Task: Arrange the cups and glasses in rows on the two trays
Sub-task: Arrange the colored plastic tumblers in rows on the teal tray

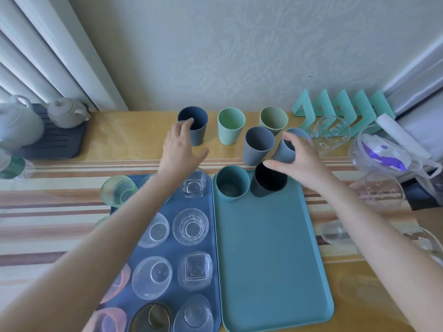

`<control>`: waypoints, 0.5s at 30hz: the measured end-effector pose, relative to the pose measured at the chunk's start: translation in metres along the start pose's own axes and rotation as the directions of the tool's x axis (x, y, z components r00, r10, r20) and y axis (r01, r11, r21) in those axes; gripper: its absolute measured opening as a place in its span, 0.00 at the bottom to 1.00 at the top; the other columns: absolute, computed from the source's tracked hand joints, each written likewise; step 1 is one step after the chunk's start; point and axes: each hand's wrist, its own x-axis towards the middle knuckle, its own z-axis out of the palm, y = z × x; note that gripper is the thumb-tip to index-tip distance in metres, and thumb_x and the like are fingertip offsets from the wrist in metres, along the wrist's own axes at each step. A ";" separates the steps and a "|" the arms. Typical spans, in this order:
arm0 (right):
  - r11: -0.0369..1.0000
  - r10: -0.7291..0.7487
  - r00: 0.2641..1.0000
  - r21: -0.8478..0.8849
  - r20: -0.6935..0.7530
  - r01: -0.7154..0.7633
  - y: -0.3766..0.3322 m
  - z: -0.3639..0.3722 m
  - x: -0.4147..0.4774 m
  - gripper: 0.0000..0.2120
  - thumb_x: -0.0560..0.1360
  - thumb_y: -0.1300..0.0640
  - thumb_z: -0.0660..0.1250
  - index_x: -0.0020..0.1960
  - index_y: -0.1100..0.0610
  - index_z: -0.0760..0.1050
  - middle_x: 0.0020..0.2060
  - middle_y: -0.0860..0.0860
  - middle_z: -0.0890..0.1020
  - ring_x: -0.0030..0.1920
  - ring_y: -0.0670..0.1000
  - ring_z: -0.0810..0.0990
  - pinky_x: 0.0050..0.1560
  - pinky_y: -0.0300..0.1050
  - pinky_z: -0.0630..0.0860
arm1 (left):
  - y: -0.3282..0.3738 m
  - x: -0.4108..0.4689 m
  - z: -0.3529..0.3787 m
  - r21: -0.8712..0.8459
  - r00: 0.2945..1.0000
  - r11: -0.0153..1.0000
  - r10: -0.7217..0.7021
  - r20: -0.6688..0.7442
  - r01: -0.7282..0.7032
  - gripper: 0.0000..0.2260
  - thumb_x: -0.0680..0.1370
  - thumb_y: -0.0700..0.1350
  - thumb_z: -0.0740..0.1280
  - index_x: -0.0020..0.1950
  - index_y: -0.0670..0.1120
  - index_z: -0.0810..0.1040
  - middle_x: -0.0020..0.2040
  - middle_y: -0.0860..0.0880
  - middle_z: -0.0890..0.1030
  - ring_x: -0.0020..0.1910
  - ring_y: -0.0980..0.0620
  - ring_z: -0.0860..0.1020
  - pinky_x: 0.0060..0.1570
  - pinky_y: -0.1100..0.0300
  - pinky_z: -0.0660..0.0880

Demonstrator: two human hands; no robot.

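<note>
From the head camera, the right hand curls around the pale blue-grey cup on the table just behind the teal tray, fingers closing on its rim (whether it grips firmly yet, I cannot tell). The left hand hangs open and empty beside the navy cup. I'd say lift straight up, clear the neighbouring grey cup, and set it beside the black cup to continue that row.
</note>
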 end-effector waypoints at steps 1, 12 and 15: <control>0.998 -0.011 1.000 -0.059 0.002 0.011 -0.007 0.000 0.012 0.42 0.67 0.44 0.73 0.74 0.55 0.57 0.71 0.54 0.63 0.73 0.53 0.55 0.69 0.51 0.56 | -0.006 0.015 -0.002 0.006 0.998 0.999 -0.044 0.033 0.044 0.33 0.71 0.49 0.69 0.71 0.40 0.61 0.67 0.40 0.66 0.65 0.40 0.66 0.65 0.50 0.61; 0.905 0.014 0.994 -0.424 0.104 0.032 -0.059 0.070 0.142 0.51 0.65 0.35 0.70 0.73 0.62 0.51 0.71 0.58 0.64 0.70 0.59 0.58 0.67 0.52 0.56 | -0.036 0.085 0.019 -0.072 0.929 0.961 -0.235 0.285 0.265 0.45 0.67 0.48 0.76 0.74 0.42 0.51 0.71 0.40 0.61 0.68 0.42 0.63 0.64 0.48 0.65; 0.895 0.035 0.998 -0.446 0.055 -0.007 -0.054 0.078 0.152 0.48 0.65 0.35 0.69 0.71 0.62 0.55 0.68 0.58 0.66 0.68 0.60 0.62 0.66 0.52 0.57 | -0.037 0.090 0.028 -0.106 0.937 0.958 -0.231 0.260 0.266 0.44 0.67 0.47 0.76 0.74 0.43 0.52 0.70 0.41 0.62 0.67 0.42 0.64 0.63 0.48 0.66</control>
